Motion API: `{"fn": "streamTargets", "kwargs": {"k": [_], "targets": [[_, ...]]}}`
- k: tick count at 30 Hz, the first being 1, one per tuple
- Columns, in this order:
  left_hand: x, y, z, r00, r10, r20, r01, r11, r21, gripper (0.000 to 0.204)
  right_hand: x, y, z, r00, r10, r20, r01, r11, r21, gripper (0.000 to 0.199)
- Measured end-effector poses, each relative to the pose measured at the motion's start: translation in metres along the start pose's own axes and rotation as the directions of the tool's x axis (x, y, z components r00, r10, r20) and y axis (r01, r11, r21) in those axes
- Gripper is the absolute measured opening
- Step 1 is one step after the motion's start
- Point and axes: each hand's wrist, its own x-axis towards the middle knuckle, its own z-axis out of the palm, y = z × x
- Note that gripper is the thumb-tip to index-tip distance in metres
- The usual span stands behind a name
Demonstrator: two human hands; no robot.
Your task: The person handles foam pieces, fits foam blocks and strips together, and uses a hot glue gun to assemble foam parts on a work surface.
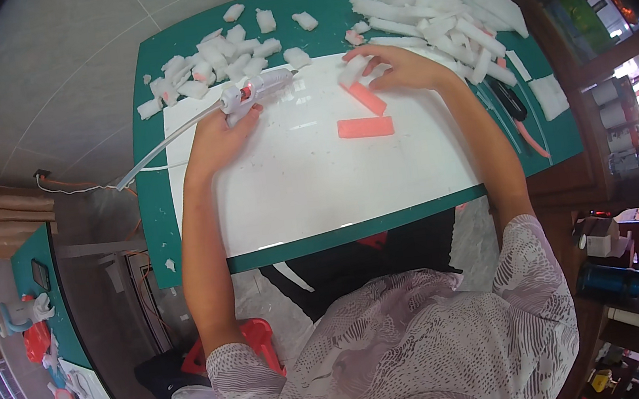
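My left hand (pixel 223 138) is closed round the grip of a white hot glue gun (pixel 264 85), whose nozzle points right over the white board (pixel 295 194). A long pale glue stick (pixel 163 149) runs out of its back to the lower left. The fingers of my right hand (pixel 406 69) curl round a small white foam piece (pixel 353 72). A slanted pink strip (pixel 365 100) touches the white piece from below. Just under it a flat pink rectangular block (pixel 365 128) lies on the board.
White foam chunks (pixel 214 57) are heaped at the far left. Longer white strips (pixel 467 38) pile up at the far right beside a black-handled tool (pixel 509 99). The green tabletop (pixel 166 218) frames the board. A red stool (pixel 259 338) stands below; shelves line the right.
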Motion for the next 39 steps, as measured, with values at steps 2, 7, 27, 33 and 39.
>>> {"fn": "streamTargets", "kwargs": {"k": [2, 7, 27, 33, 39], "targets": [[0.0, 0.002, -0.001, 1.0, -0.004, 0.005, 0.004, 1.0, -0.005, 0.041, 0.004, -0.005, 0.001, 0.998, 0.025, 0.059, -0.022, 0.998, -0.056, 0.054], [-0.003, 0.002, 0.003, 0.998, 0.032, -0.046, -0.032, 0.999, 0.004, 0.025, 0.009, 0.015, 0.002, 1.0, -0.019, 0.021, 0.021, 0.995, -0.093, 0.041], [-0.005, 0.015, 0.006, 0.998, 0.066, 0.018, -0.065, 0.997, -0.036, 0.025, -0.036, 0.013, 0.022, 0.898, -0.029, -0.44, -0.025, 0.993, -0.116, 0.037], [-0.004, 0.022, 0.009, 0.997, 0.049, 0.057, -0.045, 0.997, -0.063, 0.023, -0.035, 0.022, 0.02, 0.919, -0.024, -0.393, -0.047, 0.984, -0.17, 0.045], [-0.003, 0.023, 0.021, 0.987, 0.132, -0.094, -0.138, 0.988, -0.062, 0.025, -0.029, 0.017, 0.033, 0.918, -0.028, -0.395, 0.044, 0.999, 0.029, 0.044]]}}
